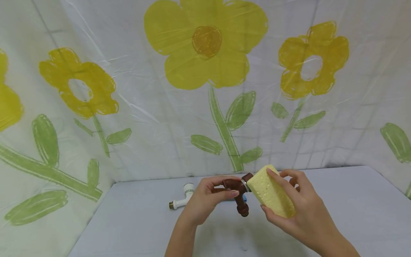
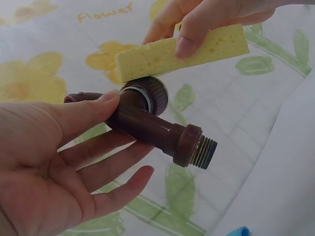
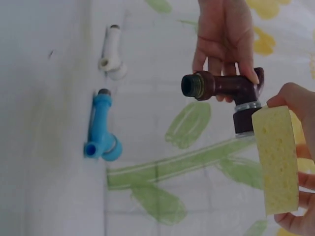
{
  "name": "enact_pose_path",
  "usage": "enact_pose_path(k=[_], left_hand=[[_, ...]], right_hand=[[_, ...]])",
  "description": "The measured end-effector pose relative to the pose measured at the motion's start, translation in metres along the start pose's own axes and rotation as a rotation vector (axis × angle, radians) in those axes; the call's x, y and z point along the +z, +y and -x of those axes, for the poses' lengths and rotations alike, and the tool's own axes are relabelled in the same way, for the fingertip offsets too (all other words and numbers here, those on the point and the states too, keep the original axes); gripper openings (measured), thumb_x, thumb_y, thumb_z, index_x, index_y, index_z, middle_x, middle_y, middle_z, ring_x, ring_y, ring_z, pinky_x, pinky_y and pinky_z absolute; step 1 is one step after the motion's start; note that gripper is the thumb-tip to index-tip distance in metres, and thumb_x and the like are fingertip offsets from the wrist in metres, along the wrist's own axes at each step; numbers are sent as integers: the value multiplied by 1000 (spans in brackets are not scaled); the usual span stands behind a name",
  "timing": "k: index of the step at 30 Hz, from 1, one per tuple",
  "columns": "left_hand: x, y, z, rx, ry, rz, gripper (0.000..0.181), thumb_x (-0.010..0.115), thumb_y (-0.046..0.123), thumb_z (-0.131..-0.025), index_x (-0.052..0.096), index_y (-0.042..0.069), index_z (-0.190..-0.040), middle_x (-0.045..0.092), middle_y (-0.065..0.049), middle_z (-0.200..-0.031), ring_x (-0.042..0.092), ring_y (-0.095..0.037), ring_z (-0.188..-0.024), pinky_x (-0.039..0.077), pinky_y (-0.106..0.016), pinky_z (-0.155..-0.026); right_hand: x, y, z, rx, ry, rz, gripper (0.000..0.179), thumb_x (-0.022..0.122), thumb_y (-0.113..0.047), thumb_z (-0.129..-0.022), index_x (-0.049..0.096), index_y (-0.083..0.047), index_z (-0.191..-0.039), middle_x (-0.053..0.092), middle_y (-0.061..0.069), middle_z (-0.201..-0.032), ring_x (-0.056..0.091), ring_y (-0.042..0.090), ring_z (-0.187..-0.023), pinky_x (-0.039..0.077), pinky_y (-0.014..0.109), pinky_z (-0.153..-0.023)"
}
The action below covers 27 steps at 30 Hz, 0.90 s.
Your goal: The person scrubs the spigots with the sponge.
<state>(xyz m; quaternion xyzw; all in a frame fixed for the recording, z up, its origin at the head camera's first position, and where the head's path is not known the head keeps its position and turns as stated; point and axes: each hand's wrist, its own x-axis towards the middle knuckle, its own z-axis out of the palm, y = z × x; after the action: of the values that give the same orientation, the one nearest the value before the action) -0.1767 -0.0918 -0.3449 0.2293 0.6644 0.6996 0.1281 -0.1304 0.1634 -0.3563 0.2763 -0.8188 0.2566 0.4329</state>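
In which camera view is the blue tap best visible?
The right wrist view: there the blue tap lies whole, with nothing in front. The head view shows only blue slivers behind the brown tap; the left wrist view, only a blue end at the bottom edge.

A person's left hand [image 1: 205, 202] and right hand [image 1: 298, 205] are bare, the fingers [image 2: 129, 190] slim and tapering, the visible nails [image 2: 185, 47] rounded. Both forearms [image 1: 181, 235] are uncovered as far as the head camera shows, running smoothly to narrow, bare wrists [image 1: 191, 222]. Fine creases mark the left palm [image 2: 39, 157].
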Motion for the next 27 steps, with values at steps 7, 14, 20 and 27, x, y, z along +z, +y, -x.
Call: enact_pose_path(k=[7, 14, 20, 27], left_hand=[[3, 4, 3, 73, 14, -228, 31, 74, 4, -97, 75, 5, -128, 76, -13, -117, 73, -12, -98, 61, -29, -91], [12, 5, 3, 158, 91, -416, 28, 74, 7, -99, 76, 15, -126, 75, -4, -120, 72, -18, -107, 62, -25, -86], [9, 9, 6, 199, 116, -467, 30, 72, 2, -98, 75, 15, -126, 75, -4, -124, 72, -22, -113, 62, -24, -84], [-5, 12, 8, 196, 58, -490, 40, 63, -14, -97, 78, 13, -122, 75, -4, -123, 70, -20, -113, 61, -23, -81]], right_hand=[[-2, 0, -1, 9, -26, 13, 74, 49, -67, -98, 68, -9, -139, 56, 12, -116, 47, 16, -90, 44, 14, -55], [-7, 2, -2, 54, -80, 10, 77, 47, -71, -97, 68, -11, -140, 56, 10, -116, 50, 16, -88, 44, 12, -57], [-10, 4, -5, 2, -85, 1, 69, 49, -69, -98, 70, -16, -138, 61, 9, -119, 50, 14, -89, 45, 13, -61], [-14, 2, -6, -28, -150, -32, 57, 50, -66, -102, 74, -25, -134, 64, 5, -129, 51, 9, -99, 48, 13, -69]])
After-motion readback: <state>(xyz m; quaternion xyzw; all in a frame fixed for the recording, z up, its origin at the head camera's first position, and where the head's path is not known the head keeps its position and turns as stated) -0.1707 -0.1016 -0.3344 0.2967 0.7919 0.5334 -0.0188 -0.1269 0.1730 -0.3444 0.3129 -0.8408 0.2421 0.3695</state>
